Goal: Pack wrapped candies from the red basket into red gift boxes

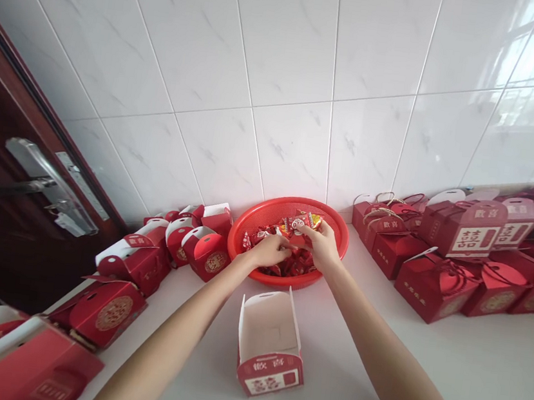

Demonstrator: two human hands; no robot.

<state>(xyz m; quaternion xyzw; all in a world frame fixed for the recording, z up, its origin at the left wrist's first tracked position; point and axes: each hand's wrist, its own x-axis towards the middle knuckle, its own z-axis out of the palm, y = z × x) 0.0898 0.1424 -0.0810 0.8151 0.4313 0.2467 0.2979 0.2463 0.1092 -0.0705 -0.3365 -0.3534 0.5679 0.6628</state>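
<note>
A red plastic basket (pixel 340 235) with a perforated wall stands against the tiled wall, holding several small red wrapped packets (pixel 290 268). Over its right side, my right hand (pixel 324 244) pinches a red packet with white and yellow print (pixel 300 222). My left hand (pixel 271 251) reaches in over the front rim with its fingers curled among the packets; what they hold, if anything, is hidden. Just in front of the basket sits an open red gift box (pixel 270 366), its flaps raised and its pale inside bare.
Red gift boxes (pixel 119 312) line the left side of the white table (pixel 353 373), near a dark red door (pixel 3 206) with a metal handle. More boxes (pixel 436 286), some with cord handles and some stacked, stand at the right.
</note>
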